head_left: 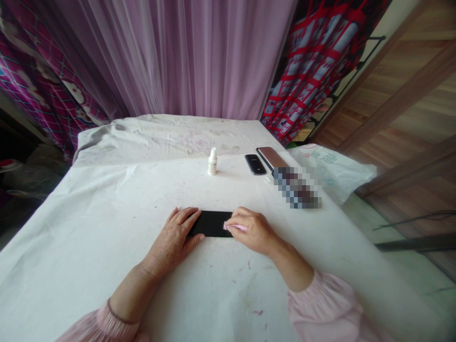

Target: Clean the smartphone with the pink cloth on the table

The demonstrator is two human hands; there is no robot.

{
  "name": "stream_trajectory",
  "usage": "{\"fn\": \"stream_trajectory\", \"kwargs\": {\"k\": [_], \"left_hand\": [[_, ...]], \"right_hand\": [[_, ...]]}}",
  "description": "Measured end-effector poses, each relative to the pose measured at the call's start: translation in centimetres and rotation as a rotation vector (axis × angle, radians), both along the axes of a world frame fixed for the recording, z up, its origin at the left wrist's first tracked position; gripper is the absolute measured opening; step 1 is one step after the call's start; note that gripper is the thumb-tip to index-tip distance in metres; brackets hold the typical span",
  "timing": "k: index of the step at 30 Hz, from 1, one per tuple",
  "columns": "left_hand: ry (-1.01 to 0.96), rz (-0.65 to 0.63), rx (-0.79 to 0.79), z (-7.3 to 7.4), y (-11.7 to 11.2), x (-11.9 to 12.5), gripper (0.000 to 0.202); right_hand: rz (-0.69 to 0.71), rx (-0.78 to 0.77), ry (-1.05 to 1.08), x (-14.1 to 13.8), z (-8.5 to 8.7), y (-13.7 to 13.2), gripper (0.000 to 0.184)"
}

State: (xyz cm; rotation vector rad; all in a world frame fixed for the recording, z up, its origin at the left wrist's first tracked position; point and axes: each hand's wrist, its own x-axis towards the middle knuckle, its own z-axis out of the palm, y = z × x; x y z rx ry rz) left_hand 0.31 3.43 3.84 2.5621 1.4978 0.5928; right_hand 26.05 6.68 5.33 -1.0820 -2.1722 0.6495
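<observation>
A black smartphone point(212, 223) lies flat on the white-covered table, its dark screen facing up. My left hand point(178, 232) is braced around its left end, fingers along the far edge and thumb at the near edge. Pinched in my right hand point(253, 229) is a small pink brush point(239, 227), whose pale tip touches the screen towards the right. That same hand hides the phone's right end. Beyond the phone, a small white spray bottle point(213, 164) stands upright.
At the back right lie a small dark phone point(255, 164) and a larger phone with a rose-coloured back point(272, 159), beside a pixelated patch point(297, 187). A white plastic bag point(331, 168) sits past the table's right edge. Purple curtains point(185, 57) hang behind the table point(107, 209).
</observation>
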Motion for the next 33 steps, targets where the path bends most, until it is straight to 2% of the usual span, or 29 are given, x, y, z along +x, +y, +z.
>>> {"fn": "stream_trajectory", "kwargs": {"k": [7,16,18,21,24,27,30,33], "left_hand": [[-0.024,0.005,0.011,0.0,0.0,0.0,0.053],[-0.001,-0.008,0.016,-0.3,-0.1,0.0,0.052],[-0.013,0.018,0.05,-0.6,0.0,-0.1,0.05],[-0.057,0.137,0.112,-0.9,0.0,-0.1,0.048],[-0.064,0.255,0.14,-0.7,0.0,0.0,0.044],[-0.023,0.305,0.143,-0.1,-0.2,0.1,0.037],[-0.009,0.298,0.106,0.5,-0.3,0.3,0.03],[-0.037,0.223,0.044,1.0,-0.3,0.4,0.03]], "right_hand": [[-0.164,0.134,-0.02,-0.7,-1.2,0.8,0.015],[-0.188,0.072,-0.057,-0.8,-0.6,0.8,0.016],[-0.197,0.055,-0.065,-0.6,-0.4,0.7,0.016],[-0.204,0.035,-0.077,-0.2,0.0,0.4,0.014],[-0.156,0.0,-0.088,0.0,0.6,-0.2,0.013],[-0.02,-0.023,-0.089,-0.3,1.1,-1.0,0.015],[0.128,0.011,-0.067,-1.2,1.3,-1.7,0.019],[0.178,0.055,-0.061,-1.8,1.1,-2.2,0.021]]}}
